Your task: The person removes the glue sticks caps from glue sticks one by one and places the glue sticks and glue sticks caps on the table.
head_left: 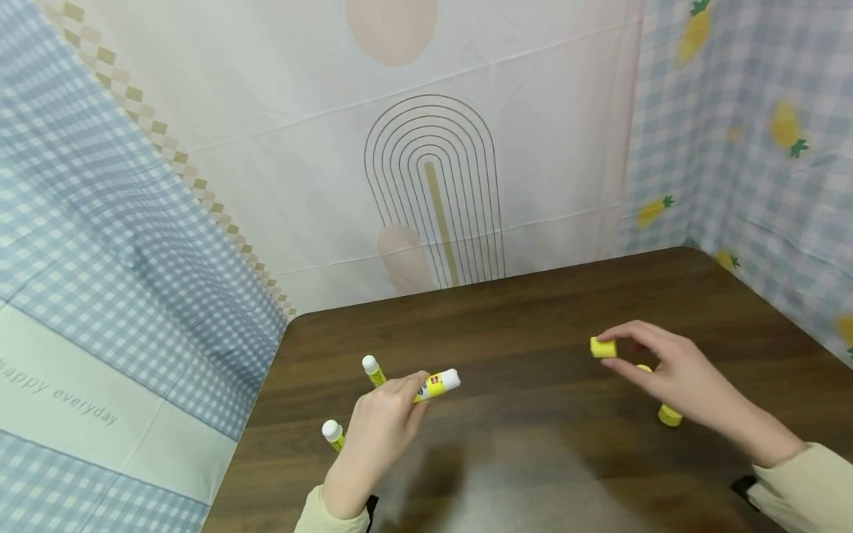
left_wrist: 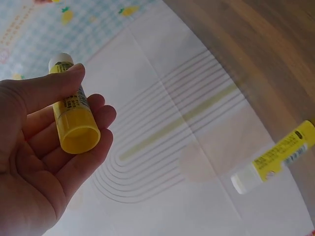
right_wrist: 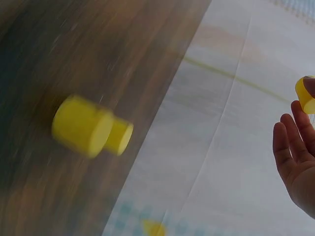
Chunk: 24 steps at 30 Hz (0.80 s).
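My left hand (head_left: 408, 391) grips a yellow glue stick (head_left: 436, 385) with a white end, lifted just above the dark wooden table (head_left: 533, 311). In the left wrist view thumb and fingers wrap this stick (left_wrist: 74, 118), its open yellow end facing the camera. My right hand (head_left: 616, 354) pinches a small yellow cap (head_left: 603, 347) at the fingertips, raised over the table's right part. The right wrist view shows that cap (right_wrist: 305, 93) at the frame edge, above my fingers (right_wrist: 290, 147).
Two more glue sticks (head_left: 373, 370) (head_left: 332, 433) lie by my left hand; one (left_wrist: 275, 157) shows in the left wrist view. Loose yellow caps (head_left: 669, 415) (right_wrist: 81, 125) sit under my right hand. Patterned cloth walls (head_left: 433, 185) enclose the table on three sides.
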{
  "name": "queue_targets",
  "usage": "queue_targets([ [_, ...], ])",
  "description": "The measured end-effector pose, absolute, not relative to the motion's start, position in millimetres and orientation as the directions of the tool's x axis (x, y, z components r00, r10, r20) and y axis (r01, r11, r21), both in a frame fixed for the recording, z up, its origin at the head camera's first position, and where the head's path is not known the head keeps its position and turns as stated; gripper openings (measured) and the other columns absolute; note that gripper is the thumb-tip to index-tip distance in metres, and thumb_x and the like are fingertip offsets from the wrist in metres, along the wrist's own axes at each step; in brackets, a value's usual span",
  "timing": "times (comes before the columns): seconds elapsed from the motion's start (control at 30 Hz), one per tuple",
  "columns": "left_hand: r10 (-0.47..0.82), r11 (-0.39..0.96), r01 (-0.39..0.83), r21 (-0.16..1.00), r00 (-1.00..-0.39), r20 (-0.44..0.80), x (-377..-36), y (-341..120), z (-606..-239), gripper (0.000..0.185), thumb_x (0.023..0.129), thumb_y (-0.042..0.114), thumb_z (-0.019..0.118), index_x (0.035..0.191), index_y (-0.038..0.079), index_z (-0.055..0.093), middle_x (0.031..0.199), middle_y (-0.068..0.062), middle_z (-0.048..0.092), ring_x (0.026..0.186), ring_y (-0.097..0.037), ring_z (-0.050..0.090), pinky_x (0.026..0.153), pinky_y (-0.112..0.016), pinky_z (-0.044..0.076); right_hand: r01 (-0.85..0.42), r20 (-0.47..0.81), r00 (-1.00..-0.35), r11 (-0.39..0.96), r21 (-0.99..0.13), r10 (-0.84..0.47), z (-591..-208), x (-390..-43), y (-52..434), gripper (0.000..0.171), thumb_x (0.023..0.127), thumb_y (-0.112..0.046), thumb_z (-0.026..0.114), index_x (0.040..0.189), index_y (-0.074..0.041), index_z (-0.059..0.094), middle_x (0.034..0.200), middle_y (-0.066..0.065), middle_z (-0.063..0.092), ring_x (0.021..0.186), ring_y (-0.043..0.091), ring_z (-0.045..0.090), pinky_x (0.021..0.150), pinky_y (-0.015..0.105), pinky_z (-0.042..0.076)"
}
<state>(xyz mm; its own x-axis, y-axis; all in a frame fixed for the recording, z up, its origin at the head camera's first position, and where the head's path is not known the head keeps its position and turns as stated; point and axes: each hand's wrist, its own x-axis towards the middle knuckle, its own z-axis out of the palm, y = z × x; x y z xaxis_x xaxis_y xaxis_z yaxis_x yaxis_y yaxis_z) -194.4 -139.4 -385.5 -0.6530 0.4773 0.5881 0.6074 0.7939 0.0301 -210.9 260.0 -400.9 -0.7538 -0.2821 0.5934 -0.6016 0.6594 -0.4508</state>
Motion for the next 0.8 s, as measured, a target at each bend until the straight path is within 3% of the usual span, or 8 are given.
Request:
queue_targets([
  [0.33,0.404,0.809,0.578,0.111,-0.682,0.61,-196.0,-154.5,-387.0,0.037,0.076,0.012,0.088,0.107,0.007,0.068,0.088,-0.004,0.073,0.068,-0.017,0.069,0.055,-0.035,0.055,-0.441,0.557,-0.821,0.757,-0.482,-0.123,-396.8,-199.0,304.9,0.043,0.082,-0.009,0.084,0.117,-0.028,0.069,0.109,-0.016,0.065,0.083,-0.005,0.056,0.063,0.012,0.043],
  [0.63,0.364,0.793,0.589,0.16,-0.667,0.65,-199.2,-161.2,-387.9,0.038,0.08,0.013,0.086,0.109,0.004,0.063,0.081,-0.006,0.071,0.062,-0.016,0.066,0.054,-0.035,0.054,-0.393,0.528,-0.845,0.773,-0.498,-0.089,-396.5,-197.4,309.1,0.04,0.083,-0.013,0.084,0.118,-0.027,0.07,0.111,-0.017,0.063,0.084,-0.005,0.056,0.059,0.018,0.044],
  [0.8,0.339,0.77,0.594,0.233,-0.69,0.639,-200.6,-161.6,-391.8,0.035,0.084,0.013,0.083,0.109,0.004,0.059,0.08,-0.004,0.07,0.055,-0.007,0.057,0.051,-0.027,0.05,-0.402,0.534,-0.84,0.775,-0.488,-0.099,-397.0,-198.3,307.4,0.04,0.083,-0.014,0.084,0.118,-0.027,0.07,0.111,-0.017,0.064,0.084,-0.003,0.057,0.059,0.02,0.046],
])
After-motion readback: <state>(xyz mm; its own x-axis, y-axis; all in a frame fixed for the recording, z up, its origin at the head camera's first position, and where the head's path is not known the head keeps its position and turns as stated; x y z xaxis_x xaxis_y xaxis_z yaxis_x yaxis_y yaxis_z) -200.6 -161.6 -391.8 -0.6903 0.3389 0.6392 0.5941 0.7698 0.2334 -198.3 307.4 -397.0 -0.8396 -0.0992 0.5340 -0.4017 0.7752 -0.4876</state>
